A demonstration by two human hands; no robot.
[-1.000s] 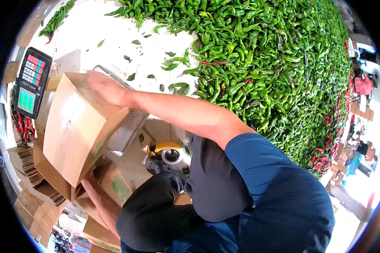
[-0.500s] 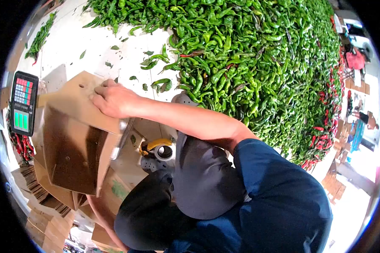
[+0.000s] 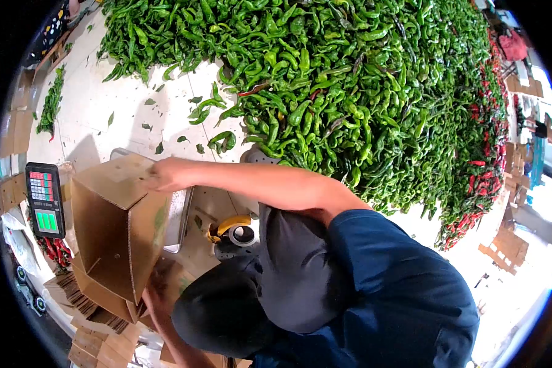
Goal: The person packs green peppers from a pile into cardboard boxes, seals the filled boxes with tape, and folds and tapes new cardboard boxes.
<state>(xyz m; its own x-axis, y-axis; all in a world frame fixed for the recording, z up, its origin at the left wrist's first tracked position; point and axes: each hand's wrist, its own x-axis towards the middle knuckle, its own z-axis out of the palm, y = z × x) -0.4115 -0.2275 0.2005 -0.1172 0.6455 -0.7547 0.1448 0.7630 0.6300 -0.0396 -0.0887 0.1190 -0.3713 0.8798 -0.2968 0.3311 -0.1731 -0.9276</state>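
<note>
An open cardboard box (image 3: 101, 233) stands tilted in front of my knees, its hollow inside facing me. My right hand (image 3: 165, 175) reaches across to the box's upper corner, its fingers closed at the panel edge and slightly blurred. Low down by the box's near side is my left hand (image 3: 156, 288), partly in shadow; its fingers are hidden. Beside my shoe lies a tape dispenser (image 3: 234, 226) with yellow parts and a pale roll. Behind the box a metal tray-like surface (image 3: 176, 221) shows in part.
A huge heap of green peppers (image 3: 325, 92) covers the floor ahead and to the right, with red peppers (image 3: 487, 178) along its far edge. A scale display (image 3: 45, 199) stands left of the box. Flattened cardboard (image 3: 89, 306) is stacked below it.
The box has turned more upright, and its top panel has swung away from me. My right hand has shifted down to the corner. The camera view has shifted slightly.
</note>
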